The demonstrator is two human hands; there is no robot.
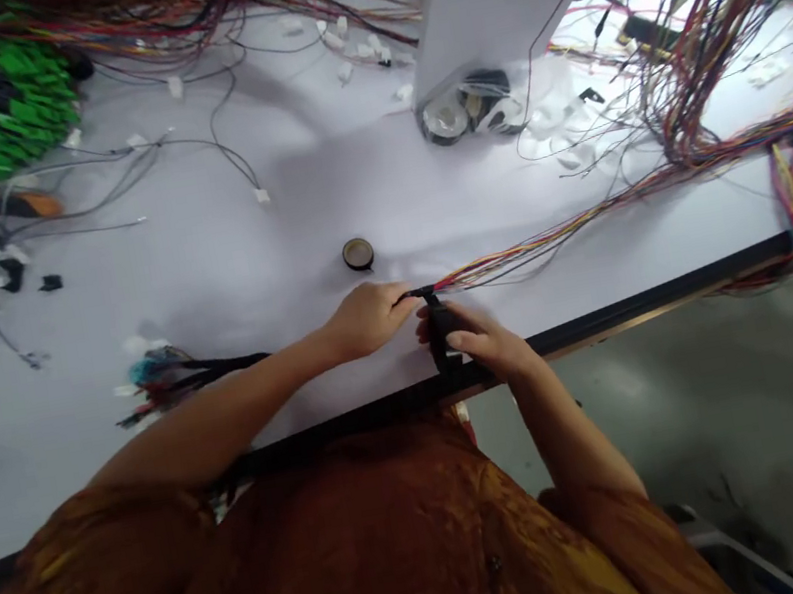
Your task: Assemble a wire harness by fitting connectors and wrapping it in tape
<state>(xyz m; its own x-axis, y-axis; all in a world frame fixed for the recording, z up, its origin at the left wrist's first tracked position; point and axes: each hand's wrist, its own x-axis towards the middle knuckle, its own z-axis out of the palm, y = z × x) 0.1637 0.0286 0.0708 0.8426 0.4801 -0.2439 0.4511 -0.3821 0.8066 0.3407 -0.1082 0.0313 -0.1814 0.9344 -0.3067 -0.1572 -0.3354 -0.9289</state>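
Note:
A wire harness [505,265] stretches over the white table, its loose coloured wires running off to the right. My left hand [370,319] is closed around its black-wrapped part. Just right of those fingers, black tape [430,298] goes round the bundle and leads down to a roll of black tape [442,335]. My right hand [484,338] grips that roll close to the table's front edge. Left of my forearm, the black-covered branches [207,369] end in connectors [150,369] of blue, white and dark colours. Part of the harness is hidden under my left hand and arm.
A small tape roll [358,254] lies beyond my hands. Behind it stands a white post [500,6] with rolls at its foot. Green connectors [22,106] are heaped at the back left. Wire bundles [705,53] hang at the right. A dark edge strip [633,306] borders the table.

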